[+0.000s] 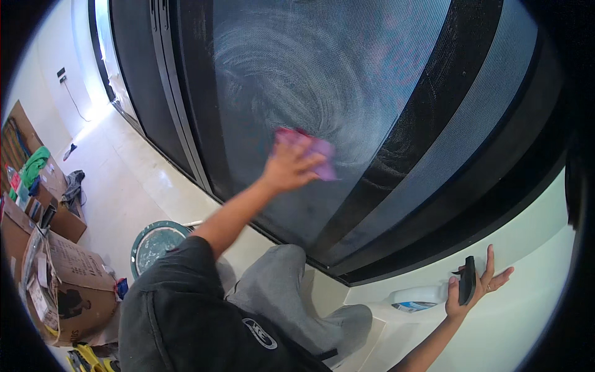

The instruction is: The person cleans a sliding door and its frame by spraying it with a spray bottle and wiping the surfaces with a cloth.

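My left hand (290, 166) presses a pink cloth (315, 150) flat against a dark mesh screen door (347, 74). The mesh around the cloth carries whitish swirled wipe marks (279, 74). Low at the right, my right hand (474, 284) holds a white spray bottle (416, 297) by its black trigger head (469, 279). Its fingers are spread against the pale surface beside the door frame. My grey-trousered knee (279, 285) rests on the floor below the screen.
A green bucket of water (155, 245) stands on the pale tiled floor left of my knee. Cardboard boxes (68, 285) with clothes and clutter line the left wall. Black door frames (180, 105) run back to the left. A yellow object (87, 359) lies at the bottom left.
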Tool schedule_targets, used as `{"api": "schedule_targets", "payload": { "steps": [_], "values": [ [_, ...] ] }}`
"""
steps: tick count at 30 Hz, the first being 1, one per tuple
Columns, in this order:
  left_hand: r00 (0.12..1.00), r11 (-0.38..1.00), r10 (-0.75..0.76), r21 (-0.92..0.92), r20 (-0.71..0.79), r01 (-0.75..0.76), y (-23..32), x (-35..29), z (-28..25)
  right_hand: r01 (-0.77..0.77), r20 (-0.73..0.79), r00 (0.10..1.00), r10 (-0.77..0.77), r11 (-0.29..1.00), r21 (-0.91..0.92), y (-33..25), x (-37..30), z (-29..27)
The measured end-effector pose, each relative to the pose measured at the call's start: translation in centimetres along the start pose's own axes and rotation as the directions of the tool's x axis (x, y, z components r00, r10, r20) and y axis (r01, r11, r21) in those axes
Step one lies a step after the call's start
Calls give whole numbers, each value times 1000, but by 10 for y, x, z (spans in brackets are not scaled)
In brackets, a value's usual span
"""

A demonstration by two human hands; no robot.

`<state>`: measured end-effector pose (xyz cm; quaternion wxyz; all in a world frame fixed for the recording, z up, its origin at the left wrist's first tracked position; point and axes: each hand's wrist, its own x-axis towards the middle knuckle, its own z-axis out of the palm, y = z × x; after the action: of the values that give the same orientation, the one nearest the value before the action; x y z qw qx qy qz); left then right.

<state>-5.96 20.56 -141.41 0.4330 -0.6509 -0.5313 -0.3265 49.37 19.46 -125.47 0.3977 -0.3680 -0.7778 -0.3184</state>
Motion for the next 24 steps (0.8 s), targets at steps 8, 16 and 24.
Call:
{"api": "schedule_targets", "payload": {
  "steps": [8, 16, 24],
  "values": [
    [714, 848, -376, 92, -591, 522, -138, 253, -95, -3, -23, 1000, 2, 999, -47, 3, 2, 0],
    [927, 928, -365, 48, -83, 369, 32, 82, -7, -2, -51, 999, -3, 996, -94, 7, -5, 10],
    [687, 714, -472, 218, -552, 665, -294, 129, -125, -1, -7, 1000, 0, 995, -96, 6, -3, 0]
  ]
}}
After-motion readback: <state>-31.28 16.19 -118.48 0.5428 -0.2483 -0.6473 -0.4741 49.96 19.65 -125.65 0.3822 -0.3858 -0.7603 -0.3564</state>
